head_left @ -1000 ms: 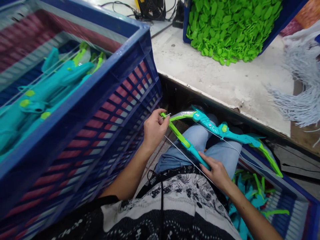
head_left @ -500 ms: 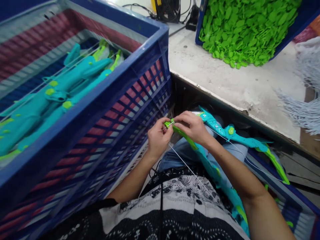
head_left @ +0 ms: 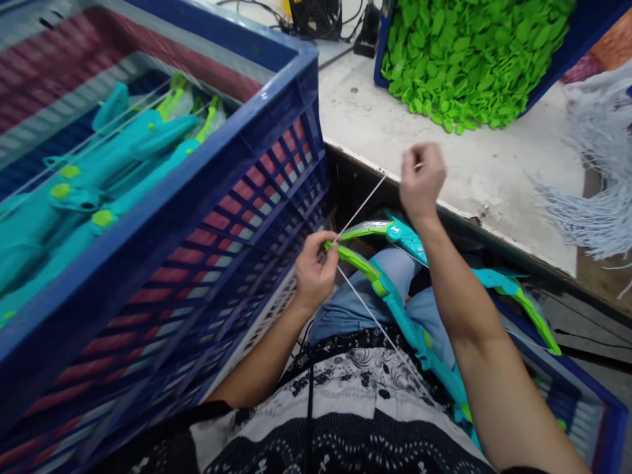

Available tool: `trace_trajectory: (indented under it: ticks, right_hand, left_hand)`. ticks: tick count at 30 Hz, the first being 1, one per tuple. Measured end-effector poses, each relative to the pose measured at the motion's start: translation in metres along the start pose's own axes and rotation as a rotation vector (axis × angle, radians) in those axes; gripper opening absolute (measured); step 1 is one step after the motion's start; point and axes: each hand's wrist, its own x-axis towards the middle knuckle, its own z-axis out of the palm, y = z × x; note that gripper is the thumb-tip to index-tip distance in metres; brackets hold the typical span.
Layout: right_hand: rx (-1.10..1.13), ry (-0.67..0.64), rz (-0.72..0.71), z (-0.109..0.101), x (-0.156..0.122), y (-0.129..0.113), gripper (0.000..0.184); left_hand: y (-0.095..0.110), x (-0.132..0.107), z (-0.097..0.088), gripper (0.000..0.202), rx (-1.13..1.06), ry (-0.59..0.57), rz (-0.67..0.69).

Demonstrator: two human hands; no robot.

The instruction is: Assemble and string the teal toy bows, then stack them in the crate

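**String drawn tight at the tip of a toy bow**

The left hand (head_left: pixel 316 270) pinches the lime-green tip of a toy bow (head_left: pixel 390 296) that lies across the person's lap, its teal body running down toward the right hip. The right hand (head_left: pixel 422 178) is raised above the table edge, fingers clenched on the free end of a thin white string (head_left: pixel 360 207), which runs taut down to the bow tip. A second length of string slants from the tip toward the waist. A second bow (head_left: pixel 494 280) lies just behind the first, over the knees.

The likely trouble is the string: pulled this hard, it could slip off the tip or out of the right hand's clenched fingers, and the knot would loosen. The slim green tip may also flex or twist in the left hand's pinch, spoiling the tension. The bow rests loosely on the lap, so a jerk could tip it into the low crate (head_left: pixel 587 421) at the right.

The table (head_left: pixel 459 164) is pale, stained and chipped along its edge. On it stands a blue bin of green plastic parts (head_left: pixel 469 59), with a bundle of white strings (head_left: pixel 597 197) to the right. A large blue crate (head_left: pixel 212 197) at the left holds finished bows. Cables and a dark fan sit at the far edge.
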Motion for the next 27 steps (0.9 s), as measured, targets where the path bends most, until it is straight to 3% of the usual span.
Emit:
trace_trajectory:
  ticks: [3,6,9,12,14,16,19,22,27]
  right_hand:
    - [0.058,0.091,0.030,-0.015,-0.002,-0.022,0.030]
    - [0.205,-0.083,-0.051,-0.011,-0.051,-0.070,0.018]
    - [0.324,-0.126,-0.097,0.004,-0.101,-0.096,0.011]
    - [0.351,-0.115,0.006,0.019,-0.119,-0.091,0.010]
    - [0.369,-0.127,0.063,0.027,-0.117,-0.084,0.010]
    - [0.380,-0.128,0.119,0.032,-0.112,-0.081,0.012]
    - [0.377,-0.105,0.203,0.036,-0.105,-0.082,0.015]
    - [0.391,-0.103,0.199,0.038,-0.102,-0.082,0.015]
    - [0.399,-0.103,0.126,0.040,-0.102,-0.077,0.018]
  left_hand:
    - [0.005,0.007,0.003,0.019,-0.082,-0.155,-0.078]
    - [0.012,0.023,0.003,0.031,-0.314,-0.213,-0.366]
    - [0.017,0.040,-0.007,0.033,-0.449,-0.262,-0.572]
    - [0.023,0.050,-0.023,0.020,-0.215,-0.230,-0.455]
    - [0.029,0.051,-0.033,0.014,0.006,-0.148,-0.317]
    - [0.035,0.049,-0.037,0.014,0.068,-0.084,-0.285]
    - [0.039,0.045,-0.035,0.021,-0.165,-0.064,-0.447]
    - [0.038,0.044,-0.031,0.032,-0.377,-0.105,-0.610]
    - [0.036,0.045,-0.029,0.037,-0.448,-0.170,-0.682]
